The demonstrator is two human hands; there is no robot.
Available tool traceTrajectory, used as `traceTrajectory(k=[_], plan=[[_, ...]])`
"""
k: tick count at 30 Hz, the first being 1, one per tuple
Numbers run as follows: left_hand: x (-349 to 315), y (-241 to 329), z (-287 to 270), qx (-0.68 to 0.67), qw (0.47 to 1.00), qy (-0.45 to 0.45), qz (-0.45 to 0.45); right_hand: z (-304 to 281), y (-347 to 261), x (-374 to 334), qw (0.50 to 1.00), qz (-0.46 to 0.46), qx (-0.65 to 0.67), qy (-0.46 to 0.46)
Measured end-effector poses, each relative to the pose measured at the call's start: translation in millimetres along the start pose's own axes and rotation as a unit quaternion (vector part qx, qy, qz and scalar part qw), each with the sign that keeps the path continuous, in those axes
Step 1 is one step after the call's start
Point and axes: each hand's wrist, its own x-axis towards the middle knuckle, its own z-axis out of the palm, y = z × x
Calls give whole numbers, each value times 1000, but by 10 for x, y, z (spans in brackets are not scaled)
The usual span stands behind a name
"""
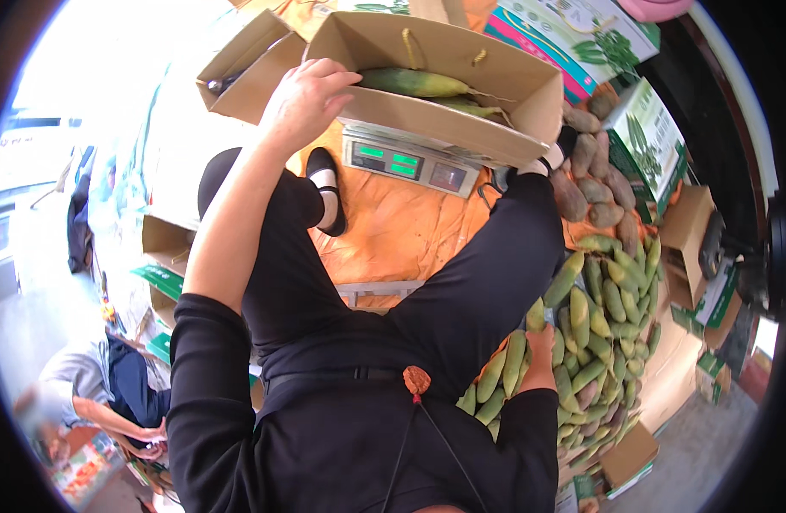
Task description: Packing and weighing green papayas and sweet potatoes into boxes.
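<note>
An open cardboard box with a yellow cord handle rests on a digital scale between my feet. At least two long green radishes lie inside it. My left hand is closed over the box's near left corner, its fingertips right by the blunt end of the upper radish. Low on the right, my right hand reaches into a large heap of green radishes. It is closed around one green radish whose end shows above the fingers; the rest is hidden.
Brownish-red root vegetables are piled beyond the radish heap. Printed cartons stand at the far right, another open box at the far left. An orange sheet covers the ground. Another person works at the lower left.
</note>
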Motion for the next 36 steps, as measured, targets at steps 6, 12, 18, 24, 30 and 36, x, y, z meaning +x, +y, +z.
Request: traceTrajectory(k=[6,12,18,24,30,36], plan=[[-58,-24,-2,22,1000,-2,-1,-243,-384,-221,996,30,-45,-70],[-13,31,23,29,1000,-10,3,-296,-456,-257,996,40,-64,-50],[-35,24,22,34,999,-32,1,-207,-484,-328,997,18,-76,2],[-27,20,24,26,999,-24,8,-259,-507,-493,991,5,-123,48],[-37,9,-2,24,1000,-20,1,-363,-457,-554,996,14,-44,77],[-52,27,-44,-1,1000,-13,-12,-661,-404,-449,871,-135,430,197]])
